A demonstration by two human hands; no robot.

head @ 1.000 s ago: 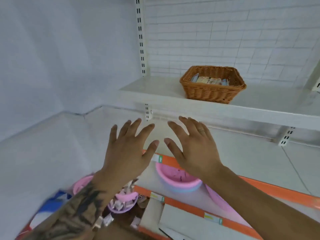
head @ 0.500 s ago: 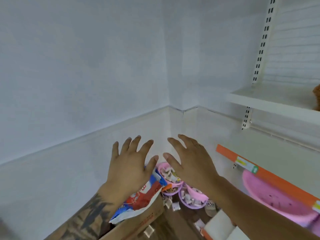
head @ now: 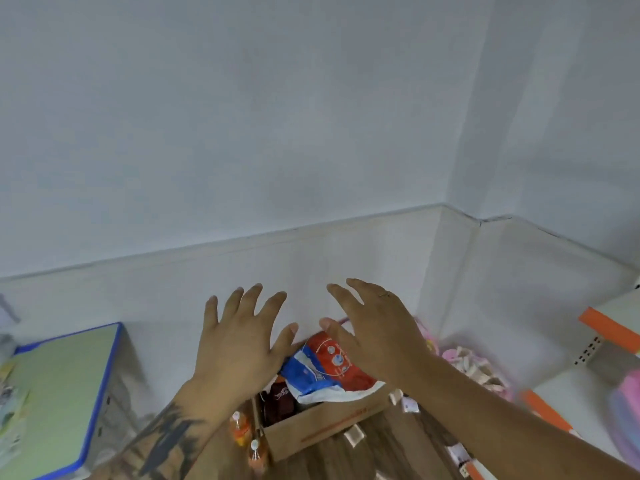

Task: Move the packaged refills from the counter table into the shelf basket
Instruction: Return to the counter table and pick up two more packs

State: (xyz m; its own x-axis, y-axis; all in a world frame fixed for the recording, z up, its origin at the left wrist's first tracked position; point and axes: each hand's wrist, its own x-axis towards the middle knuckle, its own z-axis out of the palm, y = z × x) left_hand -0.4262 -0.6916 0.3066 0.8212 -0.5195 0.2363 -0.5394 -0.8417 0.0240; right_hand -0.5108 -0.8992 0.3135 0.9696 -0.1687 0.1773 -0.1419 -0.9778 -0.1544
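left hand (head: 239, 344) and right hand (head: 375, 332): each grip open, fingers spread, holding nothing, above a cardboard box (head: 322, 426). green surface (head: 59, 386) at left; refills there too blurred to tell.

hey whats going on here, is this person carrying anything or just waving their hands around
Nothing is being carried right now. The person's left hand and right hand are both held out in front with fingers spread, empty. Below them on the wooden floor sits a cardboard box with a red and blue bag in it, and a few orange bottles stand next to the box. A table with a green top is at the left. The shelf basket isn't in view, so no refill is on its way at this moment.
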